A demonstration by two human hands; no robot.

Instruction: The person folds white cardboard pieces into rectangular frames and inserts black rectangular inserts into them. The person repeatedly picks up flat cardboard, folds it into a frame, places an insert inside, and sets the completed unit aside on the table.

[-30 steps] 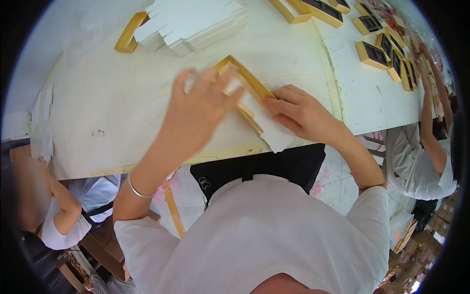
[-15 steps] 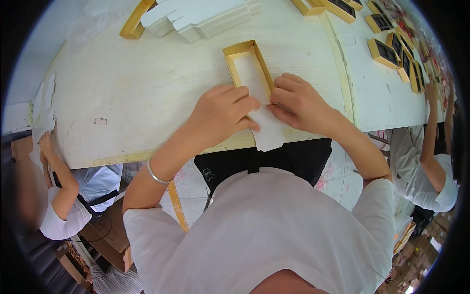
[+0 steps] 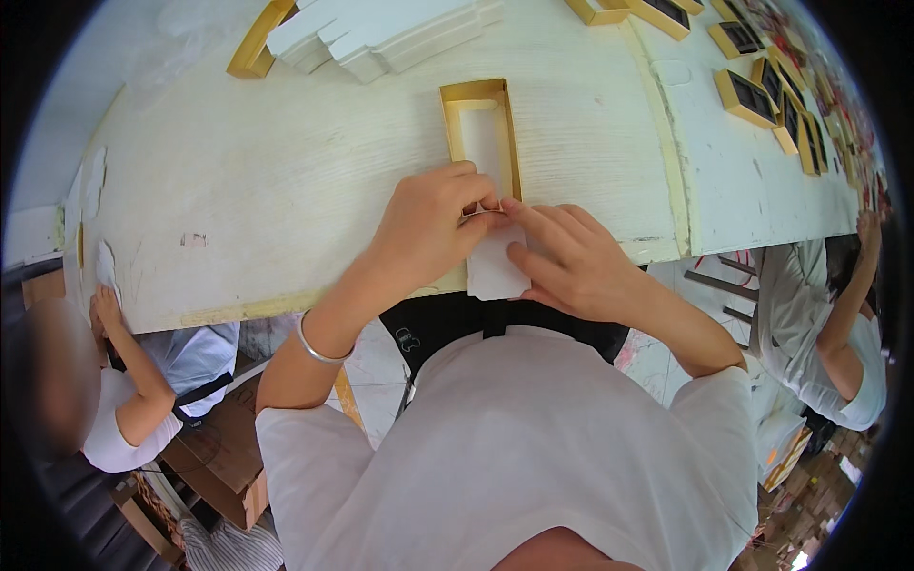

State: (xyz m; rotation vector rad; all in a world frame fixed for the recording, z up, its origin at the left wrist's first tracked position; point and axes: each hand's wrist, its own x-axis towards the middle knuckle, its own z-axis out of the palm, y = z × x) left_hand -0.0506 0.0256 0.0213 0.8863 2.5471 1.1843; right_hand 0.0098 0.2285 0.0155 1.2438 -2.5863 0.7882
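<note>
A long gold cardboard box (image 3: 510,143) with a white inside lies partly folded on the table in front of me. Its far end and both long walls stand up, while a white end flap (image 3: 495,273) sticks out toward me over the table's front edge. My left hand (image 3: 428,214) pinches the near end of the box at the left, fingers curled over the fold. On the other side my right hand (image 3: 576,262) has its index fingertip at the same fold, with the thumb beside the flap. The fingers partly hide the near corners.
A stack of flat white card blanks (image 3: 381,38) lies at the far left beside a gold box piece (image 3: 255,48). Several gold boxes with dark inserts (image 3: 747,98) stand at the far right. Co-workers sit at both sides; one person's hand (image 3: 107,306) touches white card.
The box has turned slightly, and its near flap has shifted left. My right hand has moved from the right wall to the near fold; my left hand stays at the near end.
</note>
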